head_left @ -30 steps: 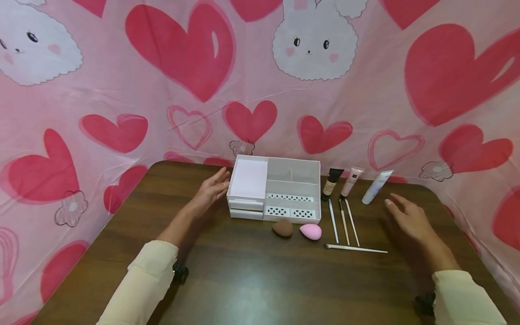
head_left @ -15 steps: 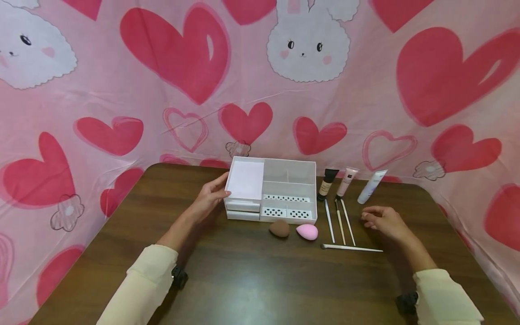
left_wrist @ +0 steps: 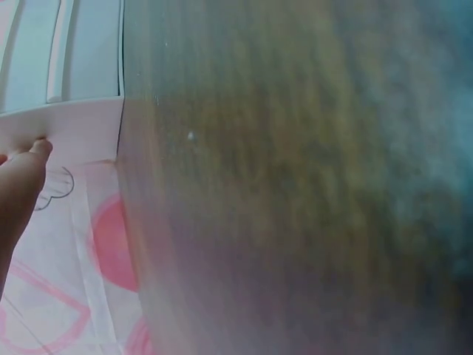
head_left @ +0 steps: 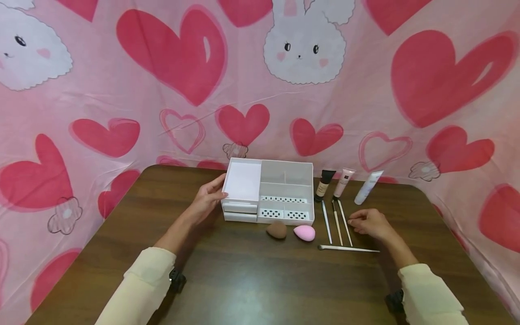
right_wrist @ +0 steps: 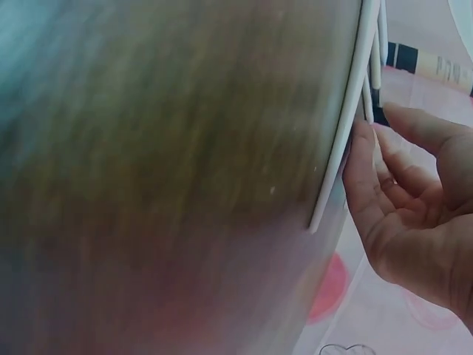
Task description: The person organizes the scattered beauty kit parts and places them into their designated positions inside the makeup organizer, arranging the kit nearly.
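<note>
My left hand point(head_left: 206, 199) rests against the left side of a white makeup organizer point(head_left: 266, 191), its thumb at the top edge; the left wrist view shows a fingertip touching the side wall. My right hand point(head_left: 369, 223) is low over the table, right beside the nearest of three brushes lying side by side, a thin white makeup brush point(head_left: 345, 223). In the right wrist view, thumb and forefinger are apart, with brush ends overlapping the gap. To its left lie a wooden-handled brush point(head_left: 338, 225) and a pale brush point(head_left: 327, 223). Crosswise in front lies a longer white brush point(head_left: 351, 248).
A brown makeup sponge point(head_left: 277, 230) and a pink sponge point(head_left: 304, 233) sit before the organizer. Behind the brushes lie a black-capped tube point(head_left: 323, 186), a pink tube point(head_left: 343, 184) and a white tube point(head_left: 368, 188). A heart-print cloth point(head_left: 243, 58) hangs behind the table point(head_left: 243, 280).
My right hand has moved left from beside the white tube to the brushes, its fingers curling more. My left thumb has come onto the organizer's edge. The view has shifted slightly.
</note>
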The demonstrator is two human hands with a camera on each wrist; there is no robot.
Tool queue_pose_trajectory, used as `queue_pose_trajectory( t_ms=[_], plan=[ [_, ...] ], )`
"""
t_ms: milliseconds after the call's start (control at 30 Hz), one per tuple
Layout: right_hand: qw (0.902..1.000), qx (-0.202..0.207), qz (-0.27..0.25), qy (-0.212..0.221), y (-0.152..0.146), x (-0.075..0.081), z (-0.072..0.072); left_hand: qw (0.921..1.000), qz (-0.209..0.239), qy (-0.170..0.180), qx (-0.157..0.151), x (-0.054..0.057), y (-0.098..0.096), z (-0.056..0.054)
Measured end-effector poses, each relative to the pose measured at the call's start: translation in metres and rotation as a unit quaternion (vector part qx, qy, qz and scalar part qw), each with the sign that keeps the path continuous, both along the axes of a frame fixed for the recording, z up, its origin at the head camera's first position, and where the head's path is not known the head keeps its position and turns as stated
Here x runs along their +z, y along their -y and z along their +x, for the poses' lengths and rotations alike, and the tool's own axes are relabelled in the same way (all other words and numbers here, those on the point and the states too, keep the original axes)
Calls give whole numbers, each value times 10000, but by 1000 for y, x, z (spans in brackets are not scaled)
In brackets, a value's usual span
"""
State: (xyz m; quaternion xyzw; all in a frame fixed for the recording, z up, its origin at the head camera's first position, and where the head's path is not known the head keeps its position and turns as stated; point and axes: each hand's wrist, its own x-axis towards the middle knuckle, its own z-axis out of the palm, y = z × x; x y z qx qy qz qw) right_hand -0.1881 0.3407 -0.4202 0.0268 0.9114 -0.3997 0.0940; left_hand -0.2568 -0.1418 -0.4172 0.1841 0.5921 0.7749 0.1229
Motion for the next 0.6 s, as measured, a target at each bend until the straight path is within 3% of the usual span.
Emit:
queue_pose_trajectory(
  t_ms=[267, 600],
  plan=[
    [9979, -363, 228, 482, 11, 1, -6, 9998, -194, -92, -9, -1, 0, 0],
    [9946, -624, 445, 698, 18, 4, -13, 9999, -145, -90, -8, 0, 0, 1]
  ],
)
